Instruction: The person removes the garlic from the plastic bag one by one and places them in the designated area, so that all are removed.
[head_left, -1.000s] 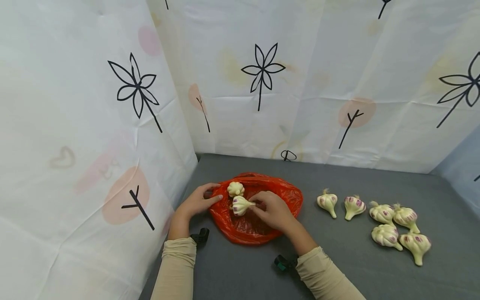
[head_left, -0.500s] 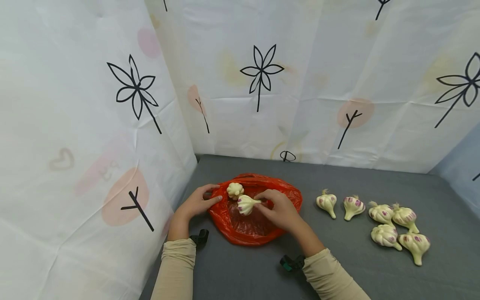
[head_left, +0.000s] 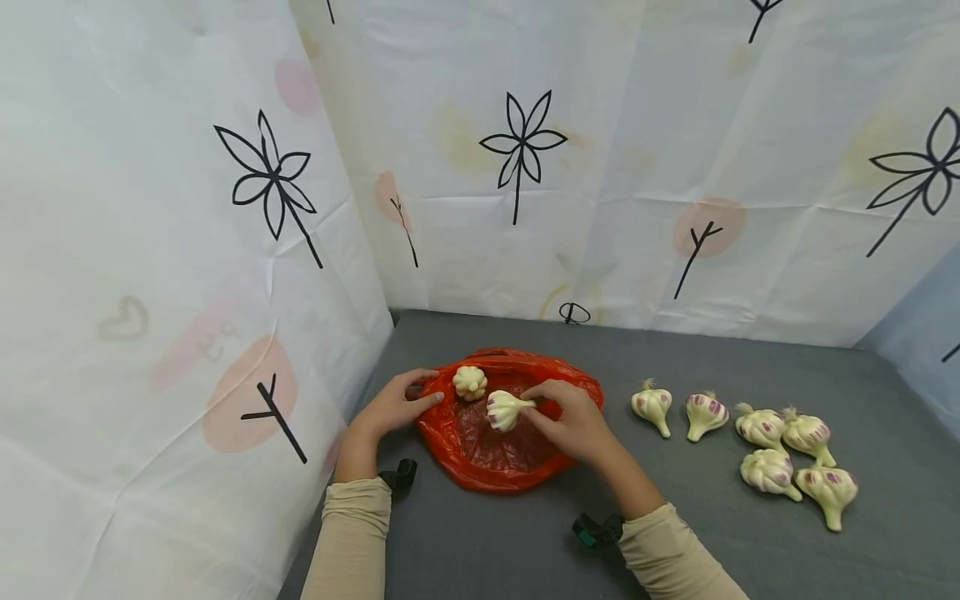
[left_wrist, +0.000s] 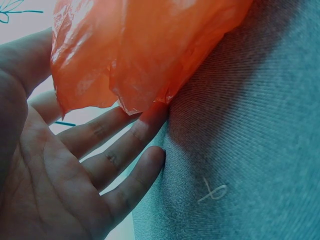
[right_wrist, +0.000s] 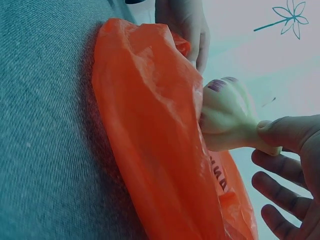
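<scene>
In the head view, my right hand (head_left: 572, 421) pinches a garlic bulb (head_left: 503, 411) by its stem and holds it over the open red plastic bag (head_left: 495, 479). The right wrist view shows thumb and index finger at the stem, with the bulb (right_wrist: 227, 110) overlapping the bag's rim. My left hand (head_left: 401, 407) rests at the bag's left edge, thumb tip over the rim. Its fingers are spread and fairly straight in the left wrist view, their tips partly hidden behind the bag (left_wrist: 130, 55). Another garlic bulb (head_left: 470, 382) lies inside the bag, near its back left.
Several garlic bulbs lie on the grey table to the right: one single bulb (head_left: 652, 406), another (head_left: 705, 414), and a cluster with this bulb (head_left: 770, 472) in it. A printed white cloth (head_left: 600, 217) stands behind and along the left side.
My right hand has drawn to the right with the garlic bulb, away from the bulb in the bag. The left hand and the bag stay about where they were.
</scene>
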